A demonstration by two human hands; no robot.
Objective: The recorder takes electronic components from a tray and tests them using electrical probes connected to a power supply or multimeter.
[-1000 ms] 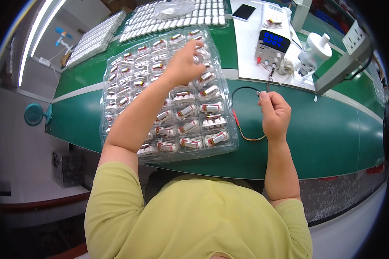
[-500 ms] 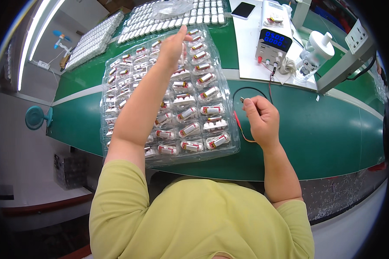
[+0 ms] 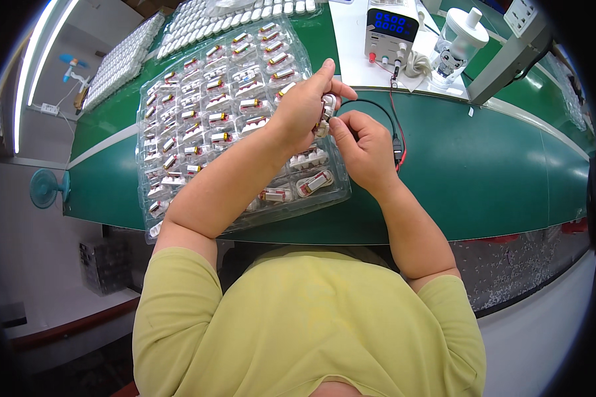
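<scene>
A short-sleeved, yellow-green cotton shirt (image 3: 311,317) is worn; both forearms are left bare, and no gloves or rings are seen

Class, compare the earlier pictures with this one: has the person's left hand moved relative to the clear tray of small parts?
Yes. The left hand has drawn back from the far rows of the clear tray toward its right edge, meeting the right hand.

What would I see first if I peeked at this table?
You would spot the two hands meeting in the middle: the left hand pinches a small white part and the right hand touches it. Under the left arm lies a big clear plastic tray full of small capsule-like pieces on the green tabletop. Behind the hands, a white box with a glowing blue screen feeds red and black wires.
</scene>
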